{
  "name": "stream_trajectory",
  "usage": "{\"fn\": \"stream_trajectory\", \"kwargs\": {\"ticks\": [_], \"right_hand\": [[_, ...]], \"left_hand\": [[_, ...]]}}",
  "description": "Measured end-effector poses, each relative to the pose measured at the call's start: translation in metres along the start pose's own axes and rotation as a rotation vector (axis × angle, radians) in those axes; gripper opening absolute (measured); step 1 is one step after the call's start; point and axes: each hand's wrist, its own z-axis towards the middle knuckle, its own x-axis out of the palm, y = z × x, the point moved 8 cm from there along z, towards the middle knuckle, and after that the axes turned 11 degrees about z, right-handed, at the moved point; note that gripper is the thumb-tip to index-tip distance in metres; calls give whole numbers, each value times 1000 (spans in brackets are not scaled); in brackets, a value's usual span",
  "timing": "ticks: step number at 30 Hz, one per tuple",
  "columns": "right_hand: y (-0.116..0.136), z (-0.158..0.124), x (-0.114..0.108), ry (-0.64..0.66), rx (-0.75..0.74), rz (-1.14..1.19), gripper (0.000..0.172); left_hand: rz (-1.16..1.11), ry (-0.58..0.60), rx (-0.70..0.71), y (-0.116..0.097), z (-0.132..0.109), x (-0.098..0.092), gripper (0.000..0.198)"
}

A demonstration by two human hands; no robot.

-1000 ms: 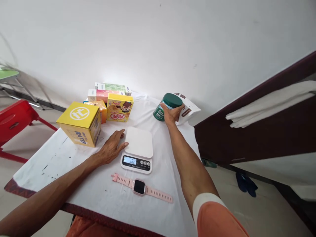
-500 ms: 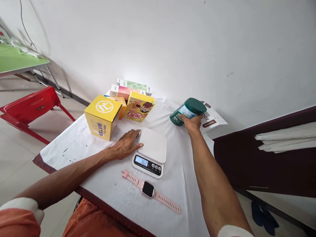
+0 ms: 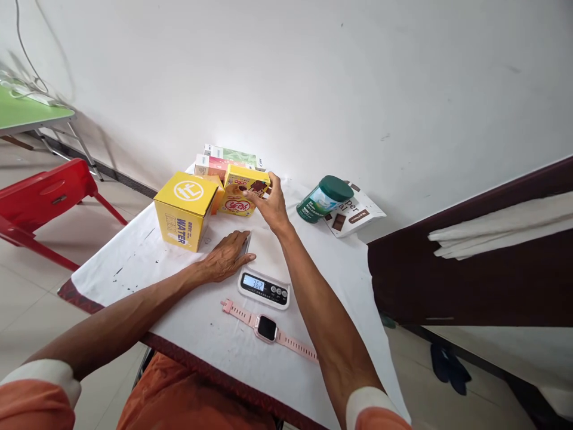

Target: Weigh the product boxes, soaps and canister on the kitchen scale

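My left hand [image 3: 227,258] lies open at the left side of the white digital scale [image 3: 268,285], its thumb over the edge of the platform. The lit display reads 362. My right hand [image 3: 272,204] reaches across the scale and holds the right end of a small yellow snack box [image 3: 236,190], thumb on the front, fingers around the side. That box stands upright beside a larger yellow box [image 3: 183,212] marked WATER. A pink-strapped smartwatch [image 3: 267,328] lies in front of the scale, one strap end hidden by my right forearm.
At the right stands a green lidded canister [image 3: 322,200] by a white packet [image 3: 360,210]. Behind the snack box are an orange box [image 3: 217,194], a pink box [image 3: 219,165] and a green box [image 3: 235,156]. A red chair [image 3: 49,197] stands left of the white-clothed table.
My right hand has let go of the green canister, which now stands by the packet, and has moved left onto the yellow snack box. My left hand stays beside the scale.
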Motion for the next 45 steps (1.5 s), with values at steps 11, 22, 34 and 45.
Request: {"fn": "stream_trajectory", "kwargs": {"ticks": [11,22,34,45], "right_hand": [[16,-3,-39,-110,61,133,56],[85,-84,-143,-208,-22,-14,50],[63,-142,-140,-167,140,17,57],[50,-186,-186,-469,88,214,64]], "left_hand": [[-56,0,-2,1,0,-2,55],[-85,-6,-19,7,1,1,61],[-73,-7,-57,12,2,0,66],[-68,-1,-52,12,2,1,70]]}}
